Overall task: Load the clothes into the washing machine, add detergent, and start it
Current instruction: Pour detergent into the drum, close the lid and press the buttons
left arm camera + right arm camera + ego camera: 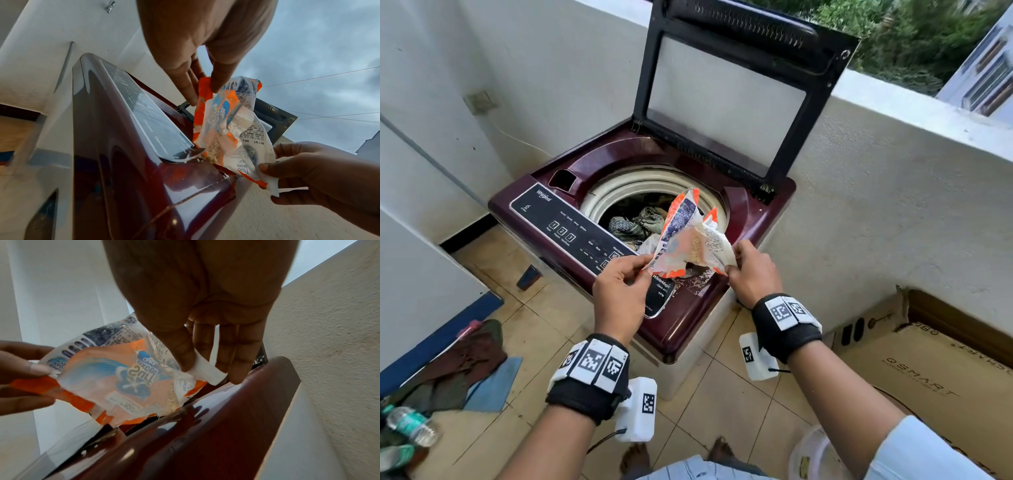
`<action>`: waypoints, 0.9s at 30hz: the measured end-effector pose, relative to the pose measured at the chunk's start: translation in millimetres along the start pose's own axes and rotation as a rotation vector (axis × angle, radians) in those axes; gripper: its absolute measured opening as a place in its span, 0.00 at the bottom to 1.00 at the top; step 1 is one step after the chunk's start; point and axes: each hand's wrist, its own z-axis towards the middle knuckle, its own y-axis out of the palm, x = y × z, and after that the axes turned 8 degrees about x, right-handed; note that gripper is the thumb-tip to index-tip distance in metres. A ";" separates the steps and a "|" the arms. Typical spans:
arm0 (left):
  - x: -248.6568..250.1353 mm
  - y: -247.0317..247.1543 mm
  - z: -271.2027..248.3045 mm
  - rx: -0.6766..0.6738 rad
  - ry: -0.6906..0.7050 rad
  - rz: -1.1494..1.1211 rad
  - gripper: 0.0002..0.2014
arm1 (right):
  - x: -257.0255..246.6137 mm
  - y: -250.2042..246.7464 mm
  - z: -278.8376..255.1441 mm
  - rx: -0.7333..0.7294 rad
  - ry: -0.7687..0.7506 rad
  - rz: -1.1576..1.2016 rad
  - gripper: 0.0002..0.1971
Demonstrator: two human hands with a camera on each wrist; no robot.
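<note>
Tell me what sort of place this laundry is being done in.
Likely an open home balcony: a top-loading washing machine stands by a low parapet wall, with trees beyond and open sky above.

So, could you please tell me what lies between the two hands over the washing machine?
The detergent packet, pinched at its edges by the left hand and right hand; clearest in the head view.

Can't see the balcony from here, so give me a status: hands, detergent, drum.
Both hands, left hand and right hand, pinch the detergent packet over the washing machine. Lid up, clothes in drum. Nothing blocking.
</note>
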 end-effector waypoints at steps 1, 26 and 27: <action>0.8 1.1 -0.2 0.002 0.003 0.001 0.10 | -0.5 0.5 0.6 -0.006 -0.009 -0.008 0.09; 33.7 18.6 56.1 -0.008 -0.147 -0.025 0.10 | -34.2 -10.6 26.9 0.119 0.069 0.136 0.18; 36.1 20.4 61.5 -0.012 -0.144 -0.036 0.10 | -35.5 -12.3 29.0 0.151 0.090 0.175 0.18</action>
